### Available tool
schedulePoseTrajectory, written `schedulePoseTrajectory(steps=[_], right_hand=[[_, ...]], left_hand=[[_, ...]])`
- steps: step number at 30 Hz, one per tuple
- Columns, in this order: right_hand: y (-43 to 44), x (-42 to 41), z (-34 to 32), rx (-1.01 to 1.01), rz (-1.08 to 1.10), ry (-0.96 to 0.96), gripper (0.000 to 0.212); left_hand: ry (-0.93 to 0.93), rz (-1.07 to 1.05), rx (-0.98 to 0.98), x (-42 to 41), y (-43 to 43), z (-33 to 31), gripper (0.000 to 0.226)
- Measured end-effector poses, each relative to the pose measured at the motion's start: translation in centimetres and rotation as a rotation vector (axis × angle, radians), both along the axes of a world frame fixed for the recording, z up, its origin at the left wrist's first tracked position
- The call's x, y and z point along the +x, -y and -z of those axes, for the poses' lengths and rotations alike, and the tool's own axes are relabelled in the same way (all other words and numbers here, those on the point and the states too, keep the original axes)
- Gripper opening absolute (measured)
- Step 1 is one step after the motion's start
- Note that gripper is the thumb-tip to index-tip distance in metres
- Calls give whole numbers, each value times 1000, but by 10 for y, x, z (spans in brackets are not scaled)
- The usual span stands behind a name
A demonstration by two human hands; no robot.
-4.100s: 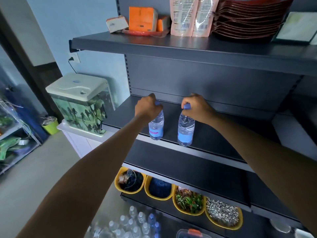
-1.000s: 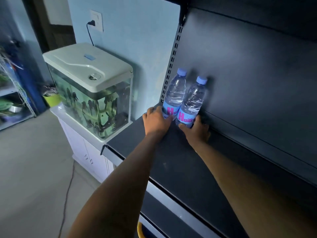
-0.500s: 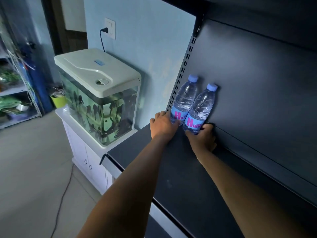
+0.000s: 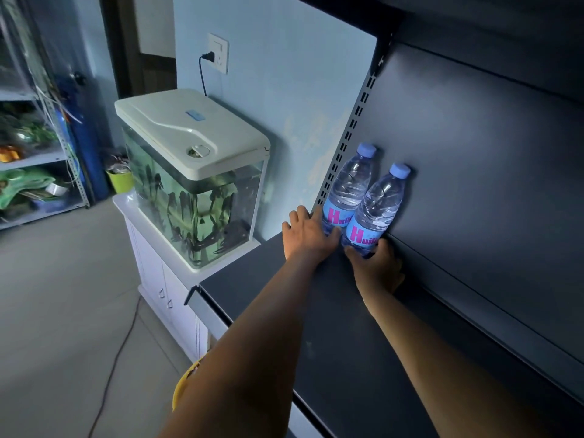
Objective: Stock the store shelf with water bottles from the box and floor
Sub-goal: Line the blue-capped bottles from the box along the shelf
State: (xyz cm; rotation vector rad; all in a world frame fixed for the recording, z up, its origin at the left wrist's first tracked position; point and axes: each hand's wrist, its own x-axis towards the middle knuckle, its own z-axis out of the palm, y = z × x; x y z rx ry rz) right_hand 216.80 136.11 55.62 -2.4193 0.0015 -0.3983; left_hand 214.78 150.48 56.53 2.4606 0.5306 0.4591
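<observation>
Two clear water bottles with blue caps and blue-and-pink labels stand side by side in the back left corner of the dark shelf (image 4: 316, 327), against its back panel. My left hand (image 4: 308, 237) holds the base of the left bottle (image 4: 350, 188). My right hand (image 4: 377, 267) curls round the base of the right bottle (image 4: 379, 203). The two bottles touch each other. The bottoms of both bottles are hidden behind my fingers.
A fish tank (image 4: 189, 172) with a white lid sits on a white cabinet (image 4: 164, 289) just left of the shelf end. A plug hangs from the wall socket (image 4: 218, 56). A yellow basket edge (image 4: 183, 387) shows below my left arm. A cluttered rack (image 4: 31, 159) stands far left.
Earlier I held both bottles by their caps near the shelf's front edge. They now stand in the back left corner, with my hands at their bases. Over the last second the hands barely moved.
</observation>
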Motion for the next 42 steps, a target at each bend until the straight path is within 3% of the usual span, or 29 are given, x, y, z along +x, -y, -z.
schedulePoseTrajectory(steps=[8, 15, 20, 25, 31, 37, 42], right_hand=[[3, -8, -6, 35, -25, -14, 72], [24, -64, -14, -18, -212, -89, 87], [49, -115, -23, -124, -346, -53, 85], [74, -187, -40, -6, -350, -20, 77], [130, -288, -49, -46, -319, 22, 67], [198, -392, -36, -75, -253, 74, 62], [264, -476, 7, -140, -151, 96, 66]], left_hand=[[122, -60, -73, -3, 1, -2, 77], [232, 75, -262, -38, 6, -9, 94], [201, 201, -339, -103, 39, 2, 84], [281, 245, -402, -180, 69, -2, 51], [274, 324, -390, -278, 129, -11, 64], [287, 454, -451, -383, 218, 9, 45], [188, 400, -582, -466, 273, 53, 49]])
